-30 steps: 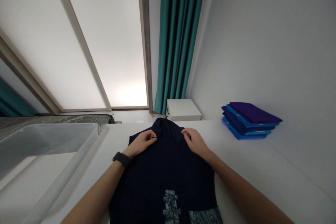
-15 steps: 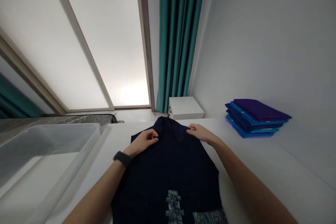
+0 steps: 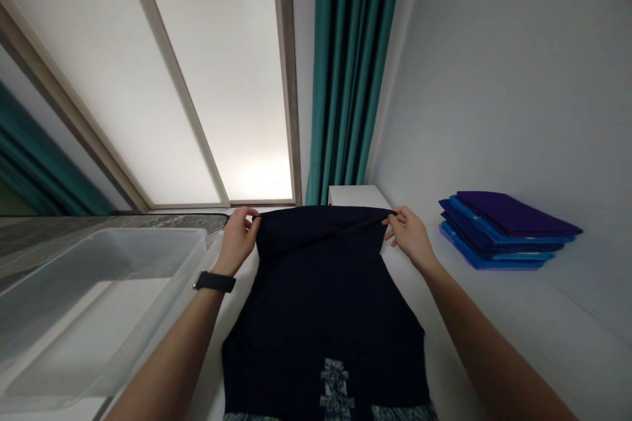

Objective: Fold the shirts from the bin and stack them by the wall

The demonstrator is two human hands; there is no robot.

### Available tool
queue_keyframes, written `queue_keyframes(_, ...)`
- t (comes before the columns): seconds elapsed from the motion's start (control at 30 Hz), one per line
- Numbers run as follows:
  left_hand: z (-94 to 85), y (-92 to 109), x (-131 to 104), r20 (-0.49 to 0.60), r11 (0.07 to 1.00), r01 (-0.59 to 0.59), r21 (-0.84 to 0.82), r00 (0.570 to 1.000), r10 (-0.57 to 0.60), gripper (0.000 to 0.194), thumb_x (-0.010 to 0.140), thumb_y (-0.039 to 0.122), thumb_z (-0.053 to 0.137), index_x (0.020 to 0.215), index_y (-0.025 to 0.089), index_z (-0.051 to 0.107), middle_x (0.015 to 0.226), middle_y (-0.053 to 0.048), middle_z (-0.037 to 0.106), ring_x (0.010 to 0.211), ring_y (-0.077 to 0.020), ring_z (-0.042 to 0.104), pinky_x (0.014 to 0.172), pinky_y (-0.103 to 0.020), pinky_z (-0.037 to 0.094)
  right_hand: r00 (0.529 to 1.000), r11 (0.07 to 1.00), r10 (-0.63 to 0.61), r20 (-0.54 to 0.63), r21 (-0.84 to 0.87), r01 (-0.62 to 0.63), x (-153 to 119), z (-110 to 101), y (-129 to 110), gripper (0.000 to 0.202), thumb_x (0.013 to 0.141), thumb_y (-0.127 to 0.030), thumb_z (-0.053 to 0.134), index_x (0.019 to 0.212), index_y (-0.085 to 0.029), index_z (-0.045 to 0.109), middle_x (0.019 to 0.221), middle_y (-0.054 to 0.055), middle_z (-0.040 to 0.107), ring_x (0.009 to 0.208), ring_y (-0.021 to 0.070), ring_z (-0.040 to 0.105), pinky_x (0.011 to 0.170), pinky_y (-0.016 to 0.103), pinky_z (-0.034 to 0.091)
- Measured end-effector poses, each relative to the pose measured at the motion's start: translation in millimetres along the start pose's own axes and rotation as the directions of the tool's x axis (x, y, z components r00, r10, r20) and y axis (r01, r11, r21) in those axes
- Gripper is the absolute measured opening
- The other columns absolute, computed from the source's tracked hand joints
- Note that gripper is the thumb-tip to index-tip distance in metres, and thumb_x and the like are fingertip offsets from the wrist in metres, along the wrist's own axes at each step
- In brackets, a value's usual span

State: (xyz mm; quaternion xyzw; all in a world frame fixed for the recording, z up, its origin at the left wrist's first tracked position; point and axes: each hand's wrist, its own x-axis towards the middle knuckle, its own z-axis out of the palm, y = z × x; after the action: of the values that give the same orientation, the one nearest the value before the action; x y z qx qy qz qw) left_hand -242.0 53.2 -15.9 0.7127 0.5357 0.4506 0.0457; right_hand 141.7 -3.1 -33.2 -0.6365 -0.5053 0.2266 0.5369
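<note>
A dark navy apron [image 3: 326,302] lies spread over the white surface in front of me. It narrows toward its far end, and blue-and-white patterned pieces decorate the near part. My left hand [image 3: 240,237], with a dark band on the wrist, pinches the far left corner between thumb and fingers. At the far right corner, my right hand [image 3: 405,235] pinches the cloth the same way. Between both hands the far edge is stretched nearly straight and lifted. The near end of the apron runs out of view.
A translucent plastic bin [image 3: 143,309] stands at left. To the right, a stack of folded purple and blue cloths [image 3: 508,230] sits by the wall. Beyond the far edge are a white cabinet [image 3: 358,195] and a teal curtain [image 3: 353,79].
Both hands have moved apart to the far corners and raised them. The bunched, peaked far end of the apron is now pulled out into a wide, straight edge.
</note>
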Motion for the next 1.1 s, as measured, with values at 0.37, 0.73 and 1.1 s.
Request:
queue_keyframes(0.37,-7.0,-0.2,2.5,0.034,0.987,0.135,-0.091,0.991,-0.132,0.012,0.082,0.03,0.053,0.09,0.021,0.056,0.06,0.003,0.061,0.057,-0.0161,0.064,0.059,-0.025,0.049,0.993,0.998,0.002,-0.114,-0.068,-0.009,2.6,-12.9,-7.0,0.031,0.08,-0.045,0.056,0.096,-0.018,0.054,0.066,-0.001,0.06,0.038,0.0097,0.052,0.036,0.021,0.038)
queue_keyframes(0.73,-7.9,-9.6,6.7,-0.044,1.0,-0.018,0.002,0.999,0.018,0.025,0.077,0.023,0.051,0.095,0.019,0.068,0.097,-0.006,0.063,0.078,-0.0182,0.063,0.072,-0.029,0.055,0.983,0.951,-0.181,-0.014,-0.257,0.171,11.7,-13.3,3.7,0.025,0.082,-0.025,0.049,0.099,-0.017,0.065,0.086,0.005,0.059,0.058,0.0137,0.057,0.073,0.034,0.05)
queue_keyframes(1.1,-7.2,-21.5,5.5,-0.075,0.987,0.161,0.015,0.984,-0.159,0.023,0.077,0.03,0.054,0.091,0.02,0.069,0.073,-0.002,0.061,0.065,-0.018,0.06,0.065,-0.029,0.05,0.998,0.997,0.037,-0.057,-0.066,-0.04,3.2,-15.5,-7.0,0.035,0.084,-0.045,0.051,0.105,-0.018,0.059,0.049,-0.003,0.057,0.033,0.0114,0.042,0.039,0.024,0.035)
